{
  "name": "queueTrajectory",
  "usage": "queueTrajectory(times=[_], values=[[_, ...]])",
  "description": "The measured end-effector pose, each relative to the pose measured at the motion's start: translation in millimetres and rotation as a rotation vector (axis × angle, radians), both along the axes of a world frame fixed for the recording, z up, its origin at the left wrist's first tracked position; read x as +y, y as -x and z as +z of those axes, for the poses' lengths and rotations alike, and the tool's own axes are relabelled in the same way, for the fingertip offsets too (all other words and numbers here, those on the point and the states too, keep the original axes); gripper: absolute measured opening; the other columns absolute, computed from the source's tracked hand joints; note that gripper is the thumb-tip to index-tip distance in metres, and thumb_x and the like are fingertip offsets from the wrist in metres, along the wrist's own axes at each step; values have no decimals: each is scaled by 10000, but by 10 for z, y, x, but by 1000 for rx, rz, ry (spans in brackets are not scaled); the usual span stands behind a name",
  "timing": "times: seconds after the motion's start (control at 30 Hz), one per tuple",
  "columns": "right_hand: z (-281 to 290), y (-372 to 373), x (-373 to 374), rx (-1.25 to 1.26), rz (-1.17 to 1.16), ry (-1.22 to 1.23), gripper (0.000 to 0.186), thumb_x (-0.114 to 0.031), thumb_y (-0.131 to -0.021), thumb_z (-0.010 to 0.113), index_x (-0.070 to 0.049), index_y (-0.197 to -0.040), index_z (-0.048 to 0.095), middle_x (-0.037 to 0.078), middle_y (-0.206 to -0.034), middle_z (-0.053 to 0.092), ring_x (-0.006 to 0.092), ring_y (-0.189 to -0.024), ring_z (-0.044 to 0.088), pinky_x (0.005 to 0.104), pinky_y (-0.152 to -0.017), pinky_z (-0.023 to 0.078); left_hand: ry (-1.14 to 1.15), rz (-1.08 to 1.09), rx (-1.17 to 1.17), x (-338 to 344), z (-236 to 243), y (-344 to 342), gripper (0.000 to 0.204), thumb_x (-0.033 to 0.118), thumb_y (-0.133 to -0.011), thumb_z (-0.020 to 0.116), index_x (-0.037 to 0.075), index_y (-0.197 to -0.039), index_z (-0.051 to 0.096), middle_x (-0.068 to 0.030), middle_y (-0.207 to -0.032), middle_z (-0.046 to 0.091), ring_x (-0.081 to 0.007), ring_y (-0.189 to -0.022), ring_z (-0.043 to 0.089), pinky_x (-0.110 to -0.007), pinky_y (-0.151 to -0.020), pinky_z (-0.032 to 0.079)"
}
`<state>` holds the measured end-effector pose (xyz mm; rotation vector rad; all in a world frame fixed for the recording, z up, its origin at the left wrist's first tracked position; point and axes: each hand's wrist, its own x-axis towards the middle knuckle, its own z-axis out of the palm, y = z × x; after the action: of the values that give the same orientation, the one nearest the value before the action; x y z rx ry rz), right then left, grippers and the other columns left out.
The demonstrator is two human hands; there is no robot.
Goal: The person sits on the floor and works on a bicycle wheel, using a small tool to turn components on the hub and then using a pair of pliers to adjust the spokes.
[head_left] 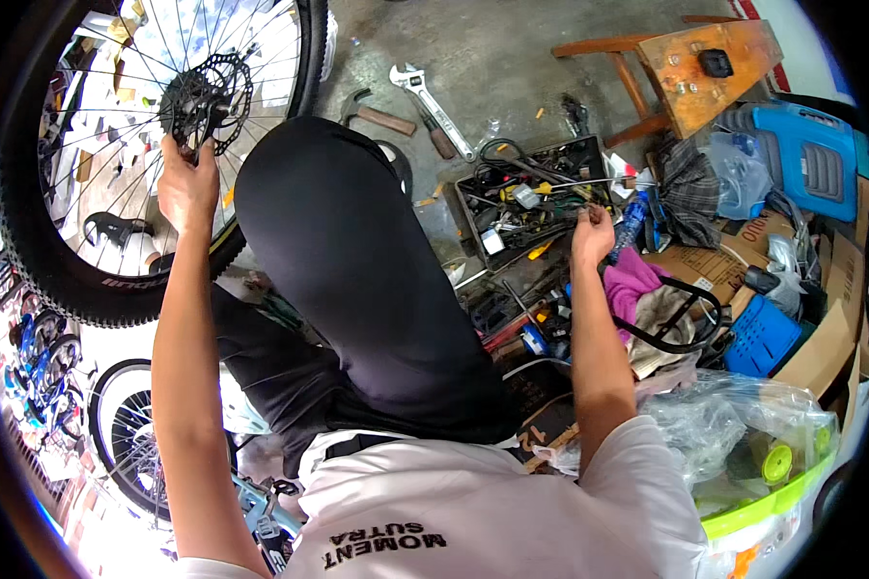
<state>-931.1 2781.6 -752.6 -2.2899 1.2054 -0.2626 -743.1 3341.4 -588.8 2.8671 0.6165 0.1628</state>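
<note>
At the upper left a large bicycle wheel (304, 58) with a knobby black tyre stands upright. My left hand (189, 183) is at its centre, thumb and fingers closed around the hub just below the disc brake rotor (232, 87). On the right, my right hand (593, 234) is over the near right edge of a dark tool tray (473, 217). Its fingers are curled together; whatever they pinch is too small to make out. Loose tools, cables and small parts fill the tray, and a thin metal rod (574, 183) lies across it.
An adjustable wrench (434, 111) and a hammer (386, 120) lie on the concrete floor beyond my knee. A wooden stool (686, 82) is at the far right, near a blue plastic case (806, 159). Cardboard, a purple cloth (632, 280) and a green-rimmed bin (763, 511) crowd my right side.
</note>
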Motion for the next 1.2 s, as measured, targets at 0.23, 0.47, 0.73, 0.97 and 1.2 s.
queueTrajectory(times=[0.23, 0.47, 0.73, 0.97, 1.2], values=[[1260, -308, 352, -951, -369, -1162, 110, -59, -927, 627, -13, -1028, 629, 69, -858, 657, 172, -785, 633, 287, -691, 522, -39, 16, -32, 46, -3, 39, 480, 410, -865, 629, 143, -1242, 499, -224, -948, 716, -445, -914, 674, -528, -793, 512], [2566, -1237, 982, -1019, 459, -1387, 452, -8, -868, 619, -15, -1304, 503, 63, -997, 601, 209, -921, 613, 368, -847, 519, 22, -59, -58, -69, -69, 14, 498, 334, -873, 646, 121, -1290, 478, -215, -857, 699, -427, -814, 673, -547, -706, 510], [3082, -2391, 2194, -542, 815, -970, 214, -278, -1038, 529, -117, -1179, 536, -53, -765, 475, 8, -540, 360, 197, -449, 276, 172, -17, -13, 81, -126, 72, 459, 326, -877, 636, 160, -1278, 488, -184, -862, 702, -390, -796, 683, -539, -706, 514], [2259, -2670, 2894, 2, 1696, 328, 144, -246, -981, 568, -127, -993, 646, 67, -843, 681, 281, -853, 680, 444, -760, 509, 150, -36, -47, 112, -39, 97, 385, 358, -872, 648, 137, -1141, 482, -184, -787, 688, -416, -751, 673, -544, -663, 511], [2284, -2960, 3466, -76, 1861, 712, 147, -141, -912, 546, -150, -967, 682, 82, -891, 679, 288, -929, 656, 458, -834, 488, 134, -64, -23, 77, 8, 83, 414, 359, -879, 650, 124, -1179, 490, -171, -800, 698, -386, -745, 685, -520, -647, 523]])
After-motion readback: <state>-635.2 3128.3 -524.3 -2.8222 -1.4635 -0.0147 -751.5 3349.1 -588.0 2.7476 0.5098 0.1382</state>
